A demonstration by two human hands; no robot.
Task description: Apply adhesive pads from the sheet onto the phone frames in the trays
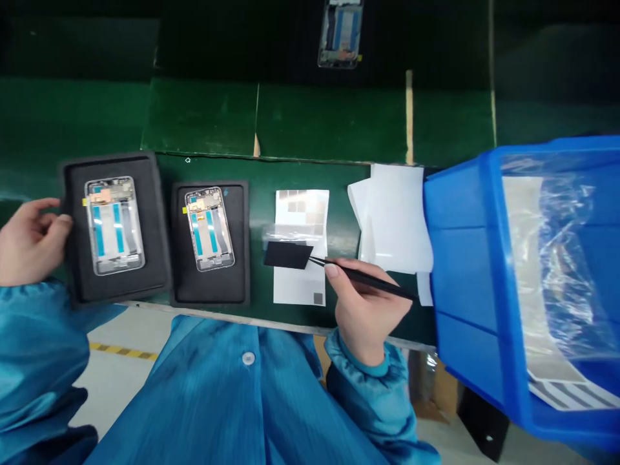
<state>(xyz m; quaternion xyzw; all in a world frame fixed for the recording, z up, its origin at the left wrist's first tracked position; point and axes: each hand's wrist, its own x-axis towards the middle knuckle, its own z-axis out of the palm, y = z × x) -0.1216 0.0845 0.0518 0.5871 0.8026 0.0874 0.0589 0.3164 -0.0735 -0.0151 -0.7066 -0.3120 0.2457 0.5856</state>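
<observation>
My left hand [36,239] pinches the left edge of a black foam tray [152,284], which is slightly tilted. Inside lies an opened phone frame [116,226] with blue strips. Beside it, a second black tray [241,258] bears a similar phone frame [212,229]. My right hand [365,303] is closed around black tweezers [372,281]. Their tips meet the right edge of a black rectangular piece [288,255] with a clear film along its top; whether they grip it, I cannot tell. Under that piece is a white sheet [298,290] with small grey squares.
White sheets [397,219] lie to the right of my tweezers, against a blue bin [465,258] holding clear plastic and striped backing paper. Another phone frame [340,32] is on the dark surface at the back. The green bench [334,97] has a raised ledge behind the trays.
</observation>
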